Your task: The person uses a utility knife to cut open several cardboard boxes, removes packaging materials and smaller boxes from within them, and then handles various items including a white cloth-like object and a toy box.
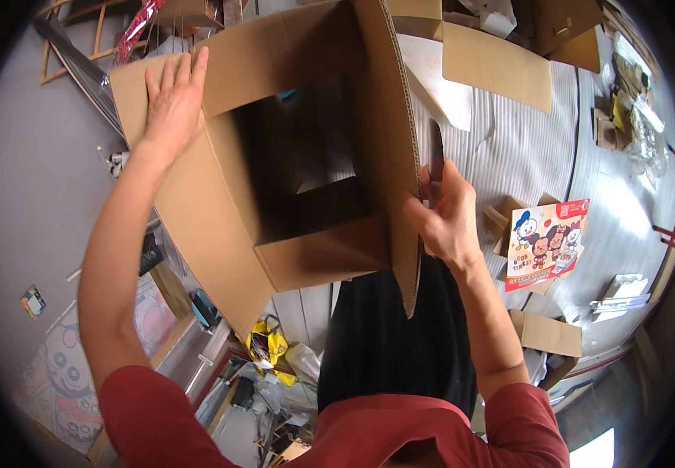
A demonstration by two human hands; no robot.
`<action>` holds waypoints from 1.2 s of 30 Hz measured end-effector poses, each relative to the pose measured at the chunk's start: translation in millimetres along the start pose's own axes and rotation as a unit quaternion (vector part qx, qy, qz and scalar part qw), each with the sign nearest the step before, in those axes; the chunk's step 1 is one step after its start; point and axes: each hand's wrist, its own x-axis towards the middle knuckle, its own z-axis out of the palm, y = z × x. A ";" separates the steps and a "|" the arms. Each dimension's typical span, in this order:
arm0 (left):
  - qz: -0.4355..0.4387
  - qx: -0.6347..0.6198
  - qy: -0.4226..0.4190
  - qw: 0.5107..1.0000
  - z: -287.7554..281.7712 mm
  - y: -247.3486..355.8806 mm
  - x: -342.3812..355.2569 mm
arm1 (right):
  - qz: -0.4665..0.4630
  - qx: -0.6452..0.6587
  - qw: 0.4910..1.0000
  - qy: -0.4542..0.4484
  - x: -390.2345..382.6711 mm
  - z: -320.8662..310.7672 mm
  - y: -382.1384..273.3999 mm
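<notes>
A brown cardboard box (pixel 318 269) is held up in front of me, its flaps spread and its dark inside showing. My left hand (pixel 175 101) lies flat on the left flap with its fingers stretched out; the thumb is hidden. At the right flap, my right hand (pixel 448 214) is closed around a knife (pixel 436 152) whose dark blade points up and away from me. That hand is right against the flap's edge; whether it also pinches the cardboard I cannot tell.
A colourful cartoon-printed sheet (pixel 546 243) lies on the right over some cardboard. Further cardboard pieces (pixel 497 66) and a white paper (pixel 450 93) are beyond the box. A yellow bag (pixel 266 343) and clutter sit low on the left. Clear plastic wrapping (pixel 645 148) lies far right.
</notes>
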 end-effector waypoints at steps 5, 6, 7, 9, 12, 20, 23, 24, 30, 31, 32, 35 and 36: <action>-0.045 0.027 -0.107 0.993 -25.5 45.1 0.6 | 0.019 -0.010 0.999 -0.041 -5.5 -13.3 3.6; -0.065 0.050 -0.061 0.995 -21.0 41.4 4.0 | 0.022 -0.055 0.996 -0.064 -6.6 -17.1 -0.3; -0.051 0.055 -0.001 0.997 -13.2 29.1 9.3 | -0.012 -0.005 0.999 -0.035 -6.5 -18.6 0.1; -0.017 0.066 0.107 0.992 7.6 0.4 10.4 | -0.059 0.029 0.998 0.003 -7.1 -21.4 2.9; -0.035 -0.188 0.141 0.971 -37.4 -26.5 22.1 | -0.043 -0.071 0.996 0.026 -9.4 -47.4 -1.8; -0.112 -0.629 0.037 0.768 -64.2 -119.2 34.1 | -0.059 -0.094 0.991 -0.075 -27.2 -77.4 -13.7; -0.197 -0.635 0.080 0.743 -66.3 -132.9 47.0 | -0.124 -0.074 0.985 -0.095 -40.0 -72.0 -17.7; -0.183 -0.637 0.098 0.742 -51.6 -148.4 53.4 | -0.134 -0.086 0.981 -0.107 -41.6 -68.4 -30.4; -0.259 -0.565 0.165 0.766 -30.7 -136.9 94.0 | -0.104 -0.044 0.983 -0.147 -47.7 -71.0 -29.7; -0.248 -0.544 0.198 0.777 -28.0 -127.4 97.4 | -0.079 -0.036 0.987 -0.135 -45.6 -71.4 -27.2; -0.260 -0.492 0.258 0.790 -22.8 -116.0 94.9 | -0.055 -0.009 0.989 -0.137 -45.4 -69.9 -31.5; -0.219 -0.120 0.355 0.901 -57.8 -91.3 75.5 | -0.070 -0.006 0.990 -0.125 -41.9 -64.9 -28.5; -0.168 -0.236 0.365 0.885 -69.1 -77.7 63.9 | -0.077 -0.008 0.989 -0.127 -41.5 -63.7 -31.5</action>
